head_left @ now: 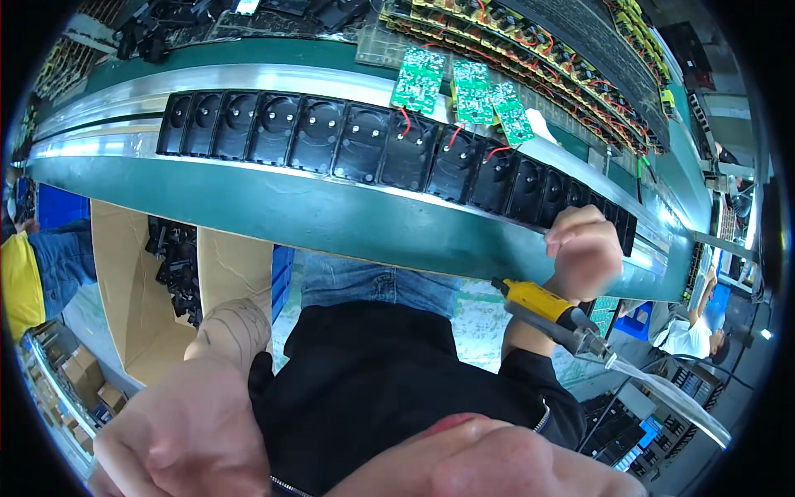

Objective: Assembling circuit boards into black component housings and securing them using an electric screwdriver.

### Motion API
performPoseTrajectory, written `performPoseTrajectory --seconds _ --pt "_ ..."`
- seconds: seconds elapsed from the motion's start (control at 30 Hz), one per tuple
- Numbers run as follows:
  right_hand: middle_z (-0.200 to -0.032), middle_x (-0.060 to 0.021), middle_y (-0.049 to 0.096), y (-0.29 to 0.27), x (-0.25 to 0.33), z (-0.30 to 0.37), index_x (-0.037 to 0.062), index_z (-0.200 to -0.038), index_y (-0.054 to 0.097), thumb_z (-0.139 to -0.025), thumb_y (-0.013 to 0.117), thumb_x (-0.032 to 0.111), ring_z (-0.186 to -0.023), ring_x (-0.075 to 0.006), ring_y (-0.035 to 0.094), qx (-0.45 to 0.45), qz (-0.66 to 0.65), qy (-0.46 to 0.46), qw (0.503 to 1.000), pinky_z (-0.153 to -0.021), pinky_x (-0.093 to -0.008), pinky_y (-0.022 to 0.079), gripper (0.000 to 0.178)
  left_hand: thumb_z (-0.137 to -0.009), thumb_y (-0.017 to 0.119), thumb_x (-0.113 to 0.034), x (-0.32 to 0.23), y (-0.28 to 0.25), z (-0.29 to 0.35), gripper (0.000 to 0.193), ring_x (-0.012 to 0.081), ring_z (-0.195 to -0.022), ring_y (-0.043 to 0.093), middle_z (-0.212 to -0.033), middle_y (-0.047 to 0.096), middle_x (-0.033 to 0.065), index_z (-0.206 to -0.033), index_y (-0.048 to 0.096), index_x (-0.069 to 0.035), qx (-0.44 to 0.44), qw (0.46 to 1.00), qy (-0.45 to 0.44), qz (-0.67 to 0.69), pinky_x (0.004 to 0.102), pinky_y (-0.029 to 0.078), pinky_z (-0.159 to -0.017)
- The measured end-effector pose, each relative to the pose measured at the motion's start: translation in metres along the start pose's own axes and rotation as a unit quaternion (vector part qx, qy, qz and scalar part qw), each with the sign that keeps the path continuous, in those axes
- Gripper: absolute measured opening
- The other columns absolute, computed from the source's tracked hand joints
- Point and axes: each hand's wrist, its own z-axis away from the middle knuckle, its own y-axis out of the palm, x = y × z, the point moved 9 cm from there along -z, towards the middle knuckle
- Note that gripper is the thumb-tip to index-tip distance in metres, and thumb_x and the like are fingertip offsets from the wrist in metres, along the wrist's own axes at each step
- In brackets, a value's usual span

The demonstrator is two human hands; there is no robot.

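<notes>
A long row of black plastic socket housings [359, 142] lies along the metal rail of the bench. My right hand [585, 250] is over the right part of this row, fingers curled in; whatever they may hold is hidden. In front of my right forearm hangs a yellow and black power screwdriver [538, 300] with a clear tube, apart from the fingers. Raised at the lower left, close to the camera, is my left hand [186, 427]; its fingers are mostly cut off or hidden. Green circuit boards [418, 79] with red wires lie against the middle housings.
Stacked boards with red wires [530, 50] fill the back right of the green bench [331, 217]. An open cardboard box [236, 269] of black parts stands below the front edge at left. People work at both sides.
</notes>
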Motion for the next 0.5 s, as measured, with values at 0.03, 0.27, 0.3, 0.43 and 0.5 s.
performPoseTrajectory --seconds 0.03,0.27,0.3,0.43,0.5 --pt "-0.080 -0.0102 0.069 -0.005 -0.002 -0.002 0.0044 -0.077 0.067 -0.089 0.069 0.048 -0.057 -0.0180 0.057 -0.026 0.036 0.019 0.999 -0.058 -0.0294 0.046 0.046 -0.090 0.063 -0.011 -0.003 -0.007 0.001 0.020 0.0117 -0.091 0.053 -0.107 0.057 0.0001 -0.109 0.058 -0.012 -0.017 0.999 0.009 -0.027 0.0255 0.049 -0.079" --pt "-0.093 -0.0094 0.068 0.047 0.015 -0.019 0.0032 -0.088 0.072 -0.077 0.081 0.026 -0.071 -0.0203 0.058 0.151 0.371 -0.150 0.904 -0.067 -0.0315 0.048 0.027 -0.088 0.066 -0.035 0.102 -0.007 0.086 0.044 0.0276 -0.106 0.056 -0.116 0.062 0.0086 -0.126 0.065 -0.014 0.361 0.854 -0.308 -0.212 0.0421 0.044 -0.094" --pt "-0.096 -0.0087 0.067 0.061 0.014 -0.021 0.0038 -0.090 0.073 -0.075 0.081 0.024 -0.074 -0.0207 0.057 0.188 0.395 -0.151 0.886 -0.069 -0.0316 0.048 0.026 -0.088 0.066 -0.043 0.119 -0.007 0.109 0.045 0.0268 -0.107 0.055 -0.119 0.060 0.0068 -0.127 0.066 -0.020 0.457 0.805 -0.256 -0.279 0.0419 0.043 -0.094" --pt "-0.104 -0.0063 0.065 0.085 0.007 -0.024 0.0058 -0.095 0.075 -0.072 0.082 0.020 -0.081 -0.0216 0.056 0.257 0.450 -0.154 0.841 -0.073 -0.0317 0.047 0.027 -0.079 0.070 -0.055 0.129 -0.009 0.155 0.050 0.0249 -0.113 0.053 -0.126 0.055 0.0023 -0.123 0.068 -0.032 0.555 0.731 -0.160 -0.364 0.0391 0.042 -0.096" --pt "-0.106 -0.0045 0.065 0.086 0.007 -0.026 0.0074 -0.096 0.075 -0.073 0.082 0.020 -0.084 -0.0218 0.055 0.258 0.465 -0.143 0.835 -0.075 -0.0316 0.047 0.027 -0.074 0.075 -0.051 0.128 -0.010 0.160 0.054 0.0255 -0.112 0.054 -0.128 0.056 0.0038 -0.122 0.069 -0.028 0.550 0.738 -0.164 -0.354 0.0392 0.042 -0.097"
